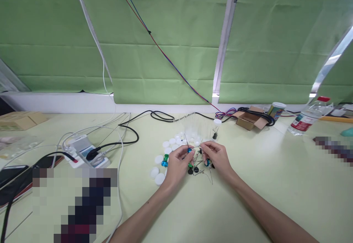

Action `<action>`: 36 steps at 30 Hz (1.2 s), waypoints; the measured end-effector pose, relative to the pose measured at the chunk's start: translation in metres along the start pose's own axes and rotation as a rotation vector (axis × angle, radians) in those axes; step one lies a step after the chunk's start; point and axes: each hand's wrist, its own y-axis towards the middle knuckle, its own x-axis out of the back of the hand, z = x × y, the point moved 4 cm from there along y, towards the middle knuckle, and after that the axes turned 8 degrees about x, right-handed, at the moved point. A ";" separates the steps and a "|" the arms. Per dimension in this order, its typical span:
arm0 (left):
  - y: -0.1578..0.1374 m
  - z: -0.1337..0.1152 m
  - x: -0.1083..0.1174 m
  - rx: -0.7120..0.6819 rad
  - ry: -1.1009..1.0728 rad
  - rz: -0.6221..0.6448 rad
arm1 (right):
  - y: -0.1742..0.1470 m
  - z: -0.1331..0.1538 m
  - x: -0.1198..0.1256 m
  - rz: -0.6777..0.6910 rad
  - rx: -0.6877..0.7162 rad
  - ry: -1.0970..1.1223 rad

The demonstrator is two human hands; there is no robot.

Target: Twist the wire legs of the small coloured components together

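My left hand [179, 161] is closed in a pinch on a small blue part [189, 150] from which a thin bent metal wire [186, 140] sticks up. Close beside it, my right hand [217, 157] pinches with thumb and forefinger; what lies between those fingertips is too small to make out. Under and between the hands is a loose pile of small parts with thin wires, among them a black disc [196, 169] and a blue piece [207, 162]. Left of my left hand lie a green piece [166, 157] and another blue piece [164, 164].
Several white round caps [159, 159] are spread on the table [248, 206]. Clear plastic tubes [193, 125] stand behind them, near a white-capped one [217, 122]. A cardboard box [249, 119], a can [276, 109] and a bottle [305, 118] stand back right. A power strip [85, 152] and cables lie left.
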 end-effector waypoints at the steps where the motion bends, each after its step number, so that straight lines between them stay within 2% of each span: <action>1: 0.000 0.000 0.000 -0.002 -0.002 0.001 | 0.000 -0.001 0.000 -0.005 -0.006 0.015; 9: 0.001 0.003 0.001 0.073 -0.120 -0.015 | 0.000 0.000 -0.003 0.003 -0.018 0.071; 17: 0.001 0.005 0.001 0.122 -0.249 -0.034 | 0.000 0.002 -0.002 0.021 -0.008 0.019; 26: 0.000 0.002 0.000 0.114 -0.258 -0.023 | 0.000 -0.001 -0.002 0.038 -0.009 -0.001; 36: 0.000 0.000 0.001 0.087 -0.146 -0.034 | 0.001 -0.001 -0.001 0.019 -0.008 0.005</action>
